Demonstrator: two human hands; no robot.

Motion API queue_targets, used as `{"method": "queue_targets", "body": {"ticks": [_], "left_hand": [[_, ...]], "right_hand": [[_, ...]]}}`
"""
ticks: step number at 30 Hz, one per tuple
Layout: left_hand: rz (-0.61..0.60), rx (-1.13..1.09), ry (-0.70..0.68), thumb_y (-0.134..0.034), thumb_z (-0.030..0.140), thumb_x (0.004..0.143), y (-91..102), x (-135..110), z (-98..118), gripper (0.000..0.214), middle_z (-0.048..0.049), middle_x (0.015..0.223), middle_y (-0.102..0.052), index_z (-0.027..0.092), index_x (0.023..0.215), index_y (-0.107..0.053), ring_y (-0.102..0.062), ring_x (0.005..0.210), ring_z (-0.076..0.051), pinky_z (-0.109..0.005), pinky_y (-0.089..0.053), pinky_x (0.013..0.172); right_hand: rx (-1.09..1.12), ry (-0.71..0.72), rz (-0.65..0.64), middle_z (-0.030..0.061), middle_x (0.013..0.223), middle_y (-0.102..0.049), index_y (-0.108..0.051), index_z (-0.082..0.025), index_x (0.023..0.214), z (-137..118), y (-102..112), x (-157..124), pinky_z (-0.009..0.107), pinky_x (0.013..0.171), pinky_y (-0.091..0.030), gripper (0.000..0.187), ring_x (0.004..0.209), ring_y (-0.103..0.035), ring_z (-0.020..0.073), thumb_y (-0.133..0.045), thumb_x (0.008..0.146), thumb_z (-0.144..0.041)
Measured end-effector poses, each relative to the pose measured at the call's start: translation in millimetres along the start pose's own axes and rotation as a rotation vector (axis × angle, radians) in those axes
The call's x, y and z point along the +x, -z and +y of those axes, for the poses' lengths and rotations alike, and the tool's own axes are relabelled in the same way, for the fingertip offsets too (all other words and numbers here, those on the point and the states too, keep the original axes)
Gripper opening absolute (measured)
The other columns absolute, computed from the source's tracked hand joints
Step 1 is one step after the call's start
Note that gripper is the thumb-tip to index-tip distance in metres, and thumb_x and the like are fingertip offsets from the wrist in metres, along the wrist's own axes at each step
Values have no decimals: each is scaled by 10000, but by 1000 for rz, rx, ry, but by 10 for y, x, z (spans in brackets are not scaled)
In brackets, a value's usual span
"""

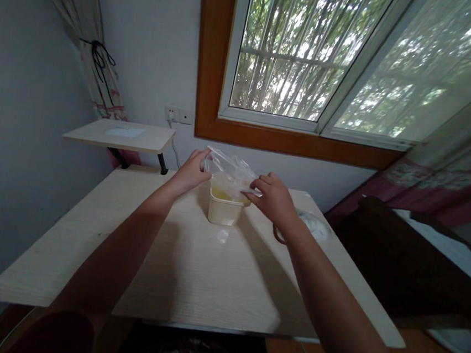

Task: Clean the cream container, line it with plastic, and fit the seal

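Note:
A clear plastic bag (232,168) is stretched between my two hands, over a cream-coloured plastic bin (226,213) on the table. My left hand (193,169) pinches the bag's edge at the left, just above the bin's rim. On the other side my right hand (270,195) grips the bag near the bin's right rim. The bag's lower part hangs over or into the bin's opening; how deep it reaches I cannot tell. Inside, the bin looks yellowish through the film.
Beyond my right forearm lies a bundle of clear plastic (314,225), with a brown ring-shaped thing (279,234) beside it, partly hidden. A small raised shelf (138,144) stands at the table's back left, bearing a paper (125,132). The table (200,278) ends at the wall below the window.

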State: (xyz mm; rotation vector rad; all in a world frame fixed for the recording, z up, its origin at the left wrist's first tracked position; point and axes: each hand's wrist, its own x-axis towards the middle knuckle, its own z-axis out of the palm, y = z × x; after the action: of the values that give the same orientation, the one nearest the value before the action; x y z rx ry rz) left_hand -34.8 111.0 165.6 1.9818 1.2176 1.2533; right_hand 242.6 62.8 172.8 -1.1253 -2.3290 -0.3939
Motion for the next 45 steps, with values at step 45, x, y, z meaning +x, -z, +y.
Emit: {"method": "queue_targets", "body": {"ticks": [45], "left_hand": [[-236,-99,208,-538,480,882,-76,-313,-268,570,-144,1420,-548,171,1356,-602,-557,1272,-297,-422,-500,1020]], "right_hand": [[697,-369,46,42,869,-674,-721,-222,852,205,-262,-452,361,836,-467,329,876,-631,213,-486,992,-405]]}}
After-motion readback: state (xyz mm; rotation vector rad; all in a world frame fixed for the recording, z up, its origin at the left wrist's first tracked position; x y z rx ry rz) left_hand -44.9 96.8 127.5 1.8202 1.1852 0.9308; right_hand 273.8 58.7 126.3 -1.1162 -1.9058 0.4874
